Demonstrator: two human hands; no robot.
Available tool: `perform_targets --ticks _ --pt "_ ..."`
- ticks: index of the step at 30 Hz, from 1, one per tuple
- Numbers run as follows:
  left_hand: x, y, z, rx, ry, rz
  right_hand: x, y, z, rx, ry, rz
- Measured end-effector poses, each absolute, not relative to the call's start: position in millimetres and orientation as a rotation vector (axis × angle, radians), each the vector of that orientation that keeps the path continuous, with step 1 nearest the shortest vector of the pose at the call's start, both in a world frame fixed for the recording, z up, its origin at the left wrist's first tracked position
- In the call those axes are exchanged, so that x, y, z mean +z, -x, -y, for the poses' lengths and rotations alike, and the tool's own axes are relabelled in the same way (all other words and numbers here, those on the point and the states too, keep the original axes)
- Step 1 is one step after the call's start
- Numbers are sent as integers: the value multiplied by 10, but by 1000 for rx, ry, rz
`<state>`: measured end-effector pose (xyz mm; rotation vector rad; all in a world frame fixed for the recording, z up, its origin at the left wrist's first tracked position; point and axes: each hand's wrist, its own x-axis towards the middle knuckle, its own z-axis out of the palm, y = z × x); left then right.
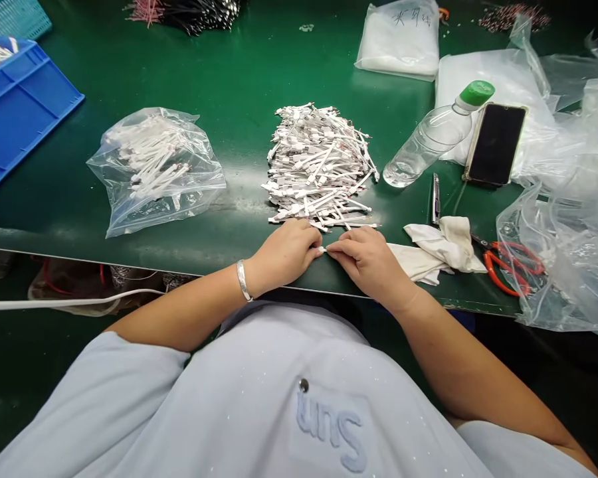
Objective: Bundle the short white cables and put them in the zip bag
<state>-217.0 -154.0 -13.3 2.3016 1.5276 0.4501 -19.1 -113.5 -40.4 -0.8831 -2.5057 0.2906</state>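
Close to the table's front edge, my left hand (290, 252) and my right hand (366, 259) meet, both with fingers pinched. Between their fingertips a small white cable piece (323, 249) shows; most of it is hidden by the fingers. Just beyond my hands lies a heap of short white cables (321, 166) with white connectors at their ends. To the left of the heap, a clear plastic bag (162, 169) holds more short white cables.
A blue crate (24, 109) stands at the left. On the right are a plastic bottle (431, 143) with a green cap, a phone (496, 145), a metallic pen (435, 199), white gloves (441, 245), red-handled scissors (511, 265) and crumpled plastic bags (568, 265).
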Motion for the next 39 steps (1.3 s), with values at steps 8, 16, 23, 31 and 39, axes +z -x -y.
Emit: perform_targets --ticks 8,16,23,31,39 --pt "-98 2342 1727 551 -2250 -1533 -350 16 1194 219 916 2401" --pt "-13 2458 1886 828 -1645 -1413 -354 62 1229 368 926 2346" --pt "14 2547 1909 899 -1270 -1248 -211 133 1288 586 853 2228" --pt "55 2556 1904 779 -1161 -1305 -39 203 1390 1426 1133 2032" --pt "81 2616 1932 636 -1490 -1418 -1 262 1323 1304 1148 2253"
